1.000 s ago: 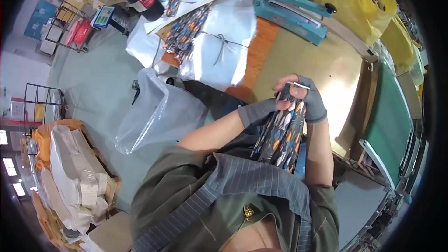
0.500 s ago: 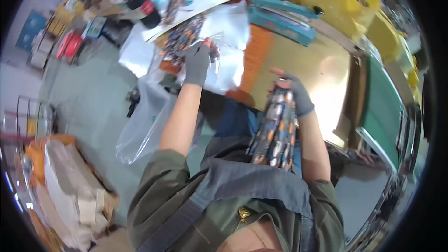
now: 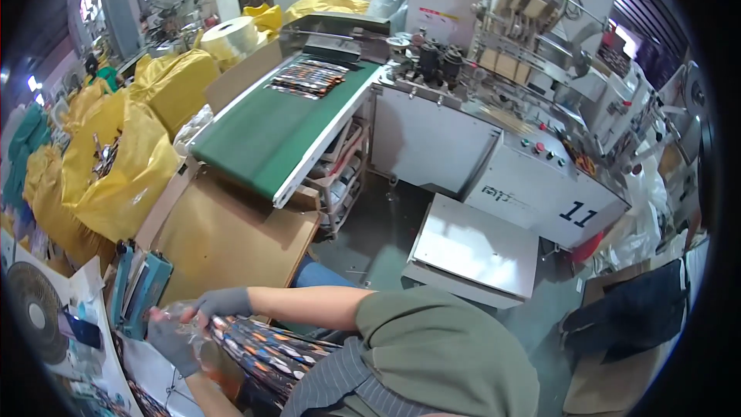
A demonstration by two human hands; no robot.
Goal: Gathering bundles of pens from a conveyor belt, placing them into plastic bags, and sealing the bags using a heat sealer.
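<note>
My view has swung right since the earlier frame, and the white machine now fills the far side. Its green belt shows in full, bearing a row of patterned packets. Nearer lies the brown tabletop, the teal sealer beside it. The patterned bundle slants before my apron, its top end at my hands. My right hand is clamped on that end; my left hand, over the bags before, has joined it. Clear plastic blurs my left fingers: whether they pinch, I cannot tell.
</note>
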